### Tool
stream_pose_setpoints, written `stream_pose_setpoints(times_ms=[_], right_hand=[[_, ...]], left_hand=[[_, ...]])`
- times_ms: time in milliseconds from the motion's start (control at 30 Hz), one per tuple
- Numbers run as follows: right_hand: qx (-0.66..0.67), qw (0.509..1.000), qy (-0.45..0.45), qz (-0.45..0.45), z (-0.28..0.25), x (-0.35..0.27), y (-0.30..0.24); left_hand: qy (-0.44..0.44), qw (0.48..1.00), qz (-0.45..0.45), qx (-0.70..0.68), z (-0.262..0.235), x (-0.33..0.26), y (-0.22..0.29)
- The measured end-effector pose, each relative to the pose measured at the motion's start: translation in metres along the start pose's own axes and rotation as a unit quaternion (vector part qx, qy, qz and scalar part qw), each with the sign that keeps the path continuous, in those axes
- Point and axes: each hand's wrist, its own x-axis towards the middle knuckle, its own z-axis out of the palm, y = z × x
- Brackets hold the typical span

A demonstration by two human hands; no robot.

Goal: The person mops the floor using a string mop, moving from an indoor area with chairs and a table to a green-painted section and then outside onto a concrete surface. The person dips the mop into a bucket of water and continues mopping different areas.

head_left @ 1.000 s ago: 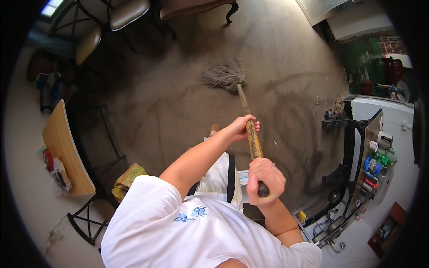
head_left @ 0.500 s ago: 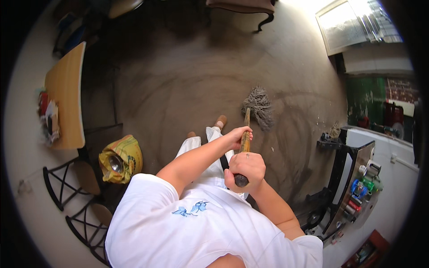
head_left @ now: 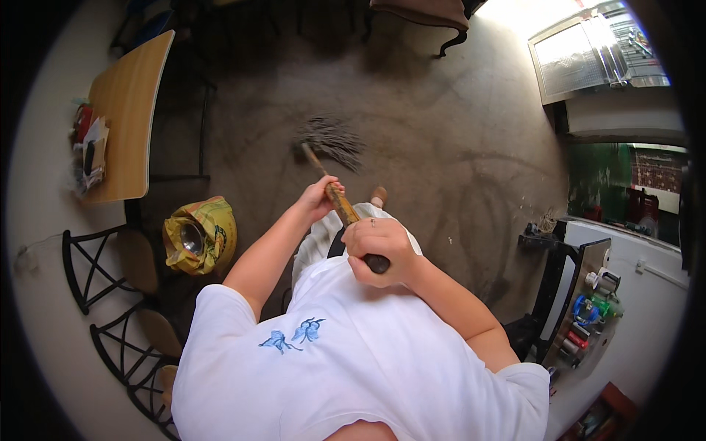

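Note:
Both my hands are closed round the wooden handle of a mop (head_left: 329,140). My right hand (head_left: 381,248) grips the dark, rounded top end, close to my chest. Farther down the shaft, my left hand (head_left: 321,197) wraps the handle beyond the right one. The handle slants away to the far left. Its grey stringy head lies spread on the brown-grey floor (head_left: 419,132), its strands trailing to the right and slightly blurred. One brown shoe (head_left: 379,196) shows just right of the handle, near my light trousers.
At left stand a wooden-topped table (head_left: 132,125) with small items, a yellow bag (head_left: 213,231) with a metal bowl in its mouth, and black-framed chairs (head_left: 136,261). A sewing-machine-like bench (head_left: 573,294) with thread spools is at right. A curved-leg seat (head_left: 419,11) stands at the far side.
The mop head has swept across the floor from right to left, its strands now trailing rightward. Both hands have shifted left with the handle, which now tilts left.

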Motion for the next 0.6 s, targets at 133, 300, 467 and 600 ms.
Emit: stream_pose_setpoints(times_ms=[133,300,467,600], right_hand=[[0.061,0.997,0.010,0.038,-0.010,-0.014,0.019],[0.140,0.985,0.008,0.100,-0.055,-0.033,0.048],[0.201,0.970,0.012,0.138,-0.145,-0.076,0.069],[0.292,0.926,0.072,0.229,-0.228,-0.103,0.079]], left_hand=[[0.042,0.997,0.058,-0.029,-0.025,-0.002,-0.005],[0.082,0.988,0.084,-0.105,-0.031,0.023,-0.040],[0.109,0.984,0.069,-0.126,0.012,0.069,-0.116],[0.154,0.977,0.052,-0.136,0.060,0.121,-0.185]])
